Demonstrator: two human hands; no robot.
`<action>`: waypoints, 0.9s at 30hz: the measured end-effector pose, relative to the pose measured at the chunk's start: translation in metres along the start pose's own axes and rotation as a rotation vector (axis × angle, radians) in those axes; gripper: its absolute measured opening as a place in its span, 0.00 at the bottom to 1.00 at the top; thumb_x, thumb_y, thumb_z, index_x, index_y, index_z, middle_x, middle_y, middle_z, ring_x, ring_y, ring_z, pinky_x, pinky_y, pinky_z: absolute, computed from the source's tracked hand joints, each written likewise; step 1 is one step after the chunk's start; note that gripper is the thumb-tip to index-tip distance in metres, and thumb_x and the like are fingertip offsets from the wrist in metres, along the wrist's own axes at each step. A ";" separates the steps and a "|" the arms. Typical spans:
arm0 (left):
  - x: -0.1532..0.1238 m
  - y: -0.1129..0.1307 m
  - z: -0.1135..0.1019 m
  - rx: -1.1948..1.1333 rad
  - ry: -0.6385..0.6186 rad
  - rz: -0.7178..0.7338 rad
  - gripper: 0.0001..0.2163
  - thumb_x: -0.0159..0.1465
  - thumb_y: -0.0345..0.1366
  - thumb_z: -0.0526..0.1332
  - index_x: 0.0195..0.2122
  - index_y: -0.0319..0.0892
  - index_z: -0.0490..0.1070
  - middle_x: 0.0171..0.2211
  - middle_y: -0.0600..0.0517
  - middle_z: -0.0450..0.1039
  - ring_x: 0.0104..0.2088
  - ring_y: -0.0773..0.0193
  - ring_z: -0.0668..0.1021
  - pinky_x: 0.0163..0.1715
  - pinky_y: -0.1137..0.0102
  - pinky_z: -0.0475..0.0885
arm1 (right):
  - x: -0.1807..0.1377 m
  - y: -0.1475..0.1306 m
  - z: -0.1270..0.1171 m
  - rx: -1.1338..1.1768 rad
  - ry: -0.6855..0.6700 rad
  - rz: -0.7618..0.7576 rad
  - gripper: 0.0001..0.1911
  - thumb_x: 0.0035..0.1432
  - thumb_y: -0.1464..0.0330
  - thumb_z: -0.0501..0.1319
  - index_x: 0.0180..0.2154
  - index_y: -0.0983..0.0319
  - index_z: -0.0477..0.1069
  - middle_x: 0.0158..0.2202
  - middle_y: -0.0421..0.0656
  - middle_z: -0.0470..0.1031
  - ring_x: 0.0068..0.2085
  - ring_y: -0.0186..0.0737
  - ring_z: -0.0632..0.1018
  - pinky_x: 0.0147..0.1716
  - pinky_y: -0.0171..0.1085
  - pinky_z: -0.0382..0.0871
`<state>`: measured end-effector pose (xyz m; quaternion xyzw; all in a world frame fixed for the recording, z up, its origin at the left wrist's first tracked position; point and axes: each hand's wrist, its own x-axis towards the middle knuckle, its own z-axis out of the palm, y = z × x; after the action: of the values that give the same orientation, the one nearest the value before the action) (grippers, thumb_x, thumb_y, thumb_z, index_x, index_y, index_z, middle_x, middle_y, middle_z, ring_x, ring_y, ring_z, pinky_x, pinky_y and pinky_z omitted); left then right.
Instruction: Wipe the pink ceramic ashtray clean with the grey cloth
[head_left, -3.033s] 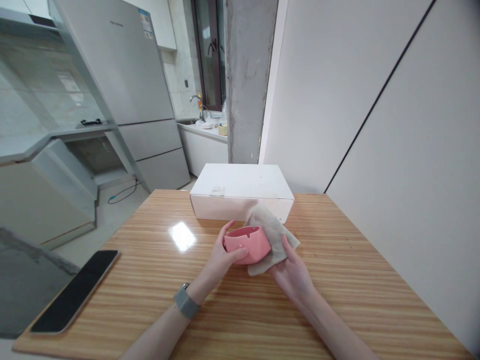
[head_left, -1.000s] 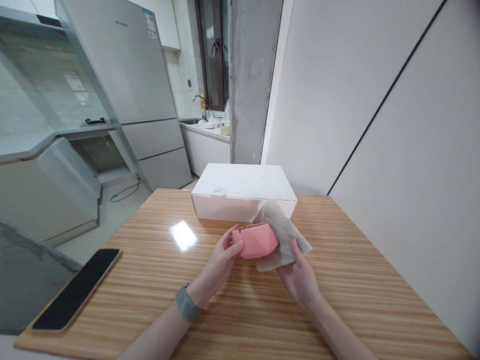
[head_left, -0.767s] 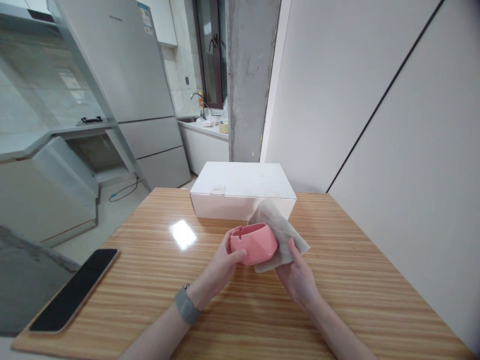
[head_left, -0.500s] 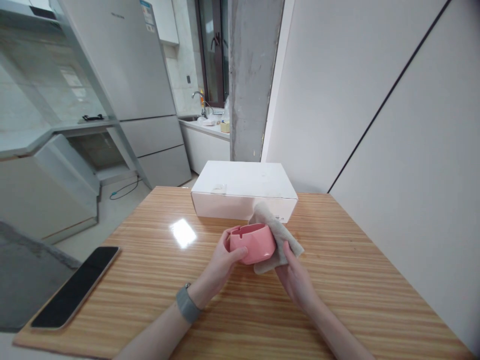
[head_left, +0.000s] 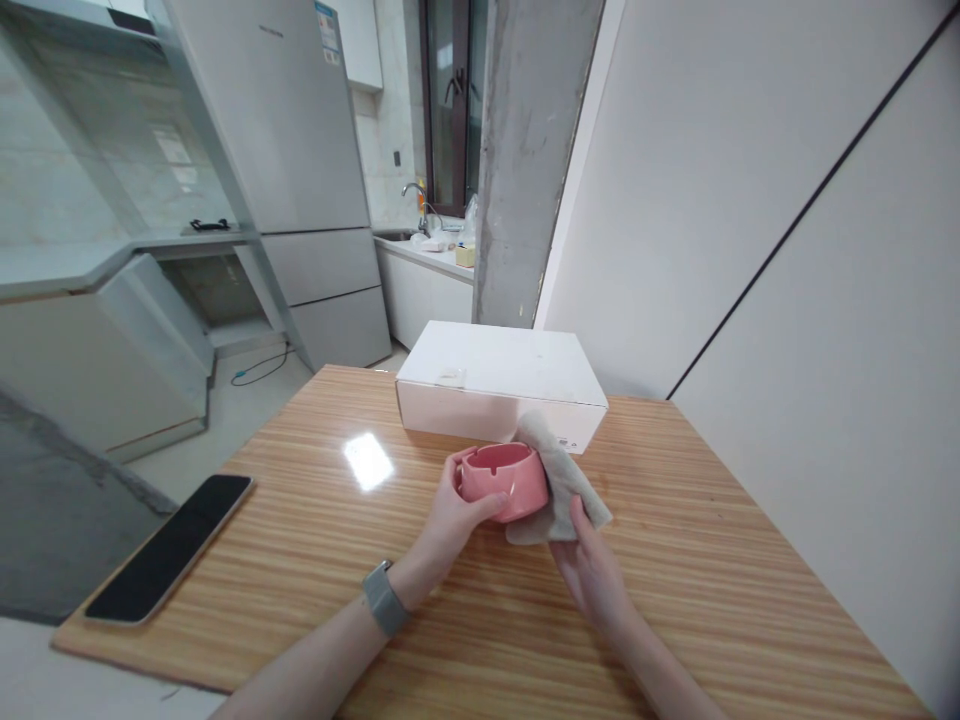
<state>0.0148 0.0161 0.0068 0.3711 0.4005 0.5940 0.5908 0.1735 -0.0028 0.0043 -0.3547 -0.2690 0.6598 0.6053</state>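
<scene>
A pink ashtray (head_left: pixel 510 485) with notches in its rim is held above the table by my left hand (head_left: pixel 466 505). The thumb presses its near side and the fingers wrap round its left end. My right hand (head_left: pixel 589 560) is closed on a grey cloth (head_left: pixel 559 500), thumb on top, the other fingers partly hidden beneath it. The cloth lies against the right side of the ashtray, and its upper end rises in front of the white box.
A white box (head_left: pixel 499 365) stands at the far side of the wooden table (head_left: pixel 712 560). A dark-screened tablet (head_left: pixel 172 550) lies by the left edge. Beyond are a fridge (head_left: pixel 300 140) and a sink counter (head_left: pixel 427 280); a white wall (head_left: pixel 750 150) rises on the right.
The view has shifted a little, so the surroundings sit further right. The ashtray has turned slightly in my left hand, showing a notch nearer the front. Both hands keep their holds.
</scene>
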 end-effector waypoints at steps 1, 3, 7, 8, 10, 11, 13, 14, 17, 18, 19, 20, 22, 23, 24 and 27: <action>0.000 0.000 0.000 0.001 0.014 0.002 0.34 0.44 0.35 0.75 0.52 0.43 0.63 0.51 0.42 0.72 0.51 0.49 0.74 0.50 0.58 0.70 | 0.000 0.001 -0.001 -0.003 -0.002 0.000 0.23 0.48 0.51 0.68 0.45 0.51 0.77 0.54 0.39 0.76 0.65 0.50 0.63 0.63 0.50 0.59; 0.000 -0.001 0.000 0.006 0.035 0.007 0.34 0.45 0.35 0.75 0.52 0.43 0.63 0.51 0.42 0.72 0.51 0.49 0.74 0.50 0.58 0.70 | 0.000 0.003 -0.002 -0.009 0.004 0.000 0.23 0.47 0.51 0.69 0.45 0.51 0.77 0.54 0.39 0.76 0.65 0.49 0.62 0.63 0.50 0.59; 0.001 -0.002 0.000 0.029 0.060 0.005 0.35 0.45 0.35 0.74 0.54 0.43 0.62 0.52 0.41 0.71 0.51 0.49 0.75 0.50 0.58 0.70 | 0.001 0.003 -0.001 -0.002 0.021 0.017 0.24 0.45 0.51 0.70 0.44 0.52 0.78 0.53 0.39 0.77 0.64 0.50 0.65 0.63 0.49 0.59; 0.001 -0.003 0.000 0.034 0.061 -0.001 0.35 0.45 0.35 0.74 0.54 0.43 0.62 0.53 0.41 0.71 0.52 0.49 0.74 0.51 0.58 0.69 | 0.002 0.003 0.001 0.006 0.021 0.026 0.24 0.46 0.51 0.70 0.44 0.52 0.78 0.53 0.39 0.77 0.63 0.50 0.66 0.63 0.49 0.60; 0.002 -0.004 0.000 0.031 0.062 -0.014 0.36 0.46 0.35 0.74 0.56 0.42 0.62 0.54 0.41 0.70 0.54 0.48 0.73 0.53 0.58 0.68 | 0.003 0.001 0.003 0.024 0.020 0.044 0.23 0.47 0.52 0.70 0.45 0.52 0.77 0.53 0.38 0.77 0.62 0.51 0.68 0.61 0.49 0.63; 0.003 -0.005 -0.001 0.010 0.057 -0.026 0.35 0.47 0.36 0.74 0.56 0.43 0.63 0.55 0.41 0.70 0.55 0.48 0.72 0.55 0.58 0.66 | 0.004 0.000 0.005 0.029 0.017 0.049 0.23 0.47 0.52 0.70 0.45 0.52 0.77 0.53 0.38 0.77 0.62 0.51 0.68 0.61 0.49 0.64; 0.003 -0.007 -0.002 -0.081 0.016 -0.083 0.31 0.53 0.39 0.71 0.57 0.44 0.65 0.57 0.43 0.69 0.58 0.49 0.69 0.58 0.58 0.63 | 0.006 -0.003 0.006 0.030 0.018 0.038 0.22 0.49 0.53 0.69 0.45 0.53 0.77 0.53 0.38 0.77 0.61 0.51 0.69 0.59 0.48 0.65; 0.004 -0.008 -0.002 -0.139 -0.023 -0.115 0.28 0.55 0.40 0.68 0.57 0.45 0.66 0.58 0.44 0.69 0.60 0.50 0.68 0.59 0.58 0.62 | 0.007 -0.005 0.007 0.026 0.021 0.024 0.22 0.50 0.53 0.68 0.45 0.54 0.77 0.53 0.39 0.77 0.61 0.51 0.69 0.59 0.48 0.66; 0.002 -0.007 -0.003 -0.217 -0.154 -0.151 0.24 0.58 0.38 0.65 0.57 0.45 0.67 0.59 0.46 0.68 0.60 0.52 0.67 0.59 0.59 0.61 | 0.010 -0.011 0.005 0.017 0.049 -0.024 0.23 0.54 0.53 0.65 0.49 0.56 0.75 0.55 0.41 0.75 0.62 0.51 0.68 0.58 0.48 0.67; 0.002 -0.007 -0.003 -0.195 -0.175 -0.131 0.26 0.58 0.36 0.66 0.58 0.45 0.67 0.59 0.46 0.68 0.60 0.52 0.68 0.59 0.59 0.62 | 0.010 -0.013 0.004 0.018 0.053 -0.030 0.24 0.55 0.53 0.64 0.50 0.56 0.74 0.56 0.41 0.75 0.62 0.51 0.68 0.58 0.48 0.67; 0.001 -0.006 -0.004 -0.164 -0.182 -0.106 0.28 0.57 0.36 0.67 0.59 0.45 0.66 0.59 0.45 0.68 0.58 0.52 0.69 0.58 0.59 0.63 | 0.011 -0.016 0.003 0.021 0.052 -0.031 0.24 0.55 0.52 0.63 0.50 0.56 0.74 0.56 0.42 0.75 0.62 0.51 0.68 0.59 0.49 0.66; 0.001 -0.005 -0.004 -0.133 -0.180 -0.088 0.30 0.55 0.36 0.69 0.60 0.45 0.65 0.59 0.44 0.68 0.57 0.52 0.71 0.56 0.59 0.65 | 0.011 -0.017 0.002 0.028 0.048 -0.026 0.25 0.55 0.51 0.63 0.51 0.56 0.74 0.55 0.42 0.75 0.62 0.51 0.68 0.59 0.49 0.65; 0.001 -0.002 -0.005 -0.089 -0.186 -0.072 0.35 0.51 0.37 0.72 0.61 0.45 0.64 0.58 0.42 0.69 0.53 0.50 0.73 0.52 0.58 0.68 | 0.009 -0.021 0.001 0.050 0.022 -0.005 0.26 0.55 0.50 0.62 0.51 0.56 0.74 0.54 0.43 0.77 0.63 0.51 0.67 0.61 0.50 0.63; 0.001 0.000 -0.005 -0.084 -0.208 -0.070 0.37 0.49 0.37 0.74 0.60 0.44 0.64 0.57 0.41 0.69 0.53 0.49 0.73 0.52 0.58 0.68 | 0.008 -0.022 0.002 0.064 0.005 0.009 0.26 0.55 0.50 0.62 0.51 0.57 0.74 0.53 0.43 0.77 0.63 0.51 0.66 0.62 0.50 0.61; 0.001 0.002 -0.006 -0.091 -0.239 -0.067 0.38 0.47 0.37 0.74 0.60 0.44 0.65 0.57 0.41 0.70 0.53 0.48 0.73 0.52 0.58 0.68 | 0.007 -0.023 0.003 0.079 -0.013 0.023 0.25 0.55 0.50 0.62 0.50 0.57 0.75 0.53 0.43 0.78 0.64 0.51 0.65 0.62 0.50 0.60; 0.001 0.009 -0.005 -0.162 -0.342 -0.051 0.36 0.46 0.38 0.75 0.57 0.45 0.68 0.57 0.42 0.69 0.57 0.46 0.70 0.54 0.58 0.66 | 0.002 -0.026 0.006 0.105 -0.055 0.051 0.24 0.56 0.51 0.62 0.49 0.57 0.75 0.53 0.43 0.77 0.64 0.51 0.64 0.63 0.50 0.59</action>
<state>0.0068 0.0166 0.0125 0.4077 0.2545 0.5372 0.6931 0.1846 0.0029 0.0282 -0.3112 -0.2414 0.6977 0.5984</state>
